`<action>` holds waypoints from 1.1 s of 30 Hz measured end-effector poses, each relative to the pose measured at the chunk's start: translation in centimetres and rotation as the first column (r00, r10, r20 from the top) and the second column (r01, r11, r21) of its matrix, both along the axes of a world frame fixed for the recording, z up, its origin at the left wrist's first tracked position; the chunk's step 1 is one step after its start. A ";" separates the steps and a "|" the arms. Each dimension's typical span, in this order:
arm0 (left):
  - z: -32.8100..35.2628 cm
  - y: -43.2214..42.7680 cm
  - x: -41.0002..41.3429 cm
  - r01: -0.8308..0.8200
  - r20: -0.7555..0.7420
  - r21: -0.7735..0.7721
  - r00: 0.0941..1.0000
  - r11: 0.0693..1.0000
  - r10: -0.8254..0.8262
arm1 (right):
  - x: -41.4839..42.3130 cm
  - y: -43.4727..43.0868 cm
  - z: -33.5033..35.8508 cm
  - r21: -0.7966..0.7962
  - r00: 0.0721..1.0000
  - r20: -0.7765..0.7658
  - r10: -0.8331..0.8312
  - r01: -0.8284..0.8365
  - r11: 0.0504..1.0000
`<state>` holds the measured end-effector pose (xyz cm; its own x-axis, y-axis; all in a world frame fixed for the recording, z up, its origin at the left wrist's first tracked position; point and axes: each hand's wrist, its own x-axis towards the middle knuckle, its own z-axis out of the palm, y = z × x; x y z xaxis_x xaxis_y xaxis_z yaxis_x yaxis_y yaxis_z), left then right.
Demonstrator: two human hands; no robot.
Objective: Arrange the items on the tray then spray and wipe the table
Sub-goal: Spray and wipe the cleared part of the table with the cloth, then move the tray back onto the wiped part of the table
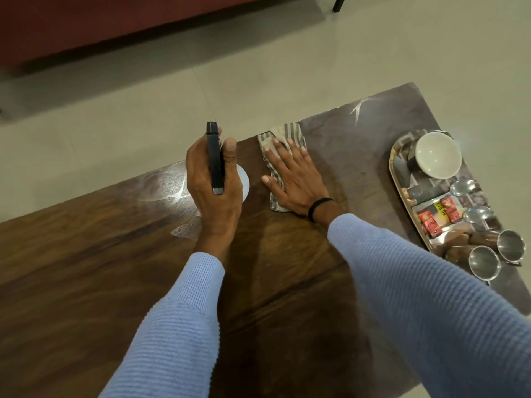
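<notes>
My left hand (212,185) grips a spray bottle (215,159) with a dark head and a pale body, held above the dark wooden table (100,254) near its far edge. To its right my right hand (293,179) presses flat, fingers straight, on a striped grey cloth (284,133) lying on the table. At the right end sits a metal tray (395,168) holding a white bowl (438,155), two spoons (462,186), red sachets (429,224) and two steel cups (485,262).
The table's far edge runs just beyond both hands, with pale tiled floor (258,67) behind it. A dark red sofa base (115,24) stands at the top left. Bright light reflections show on the table near the bottle.
</notes>
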<state>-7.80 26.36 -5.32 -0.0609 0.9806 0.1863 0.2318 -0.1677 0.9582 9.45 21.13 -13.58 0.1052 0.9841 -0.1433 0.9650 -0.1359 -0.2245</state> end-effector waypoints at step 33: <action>-0.6 -5.7 27.9 0.375 -0.174 -0.681 0.752 0.629 -0.636 | 15.6 -37.2 8.6 -0.411 -0.562 -0.787 -0.254 0.786 -0.462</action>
<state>20.10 20.62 -5.89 0.4229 0.7392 -0.5242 0.6309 0.1750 0.7559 25.02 -16.09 -4.98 0.7514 -0.3592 -0.5536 -0.5906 0.0082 -0.8069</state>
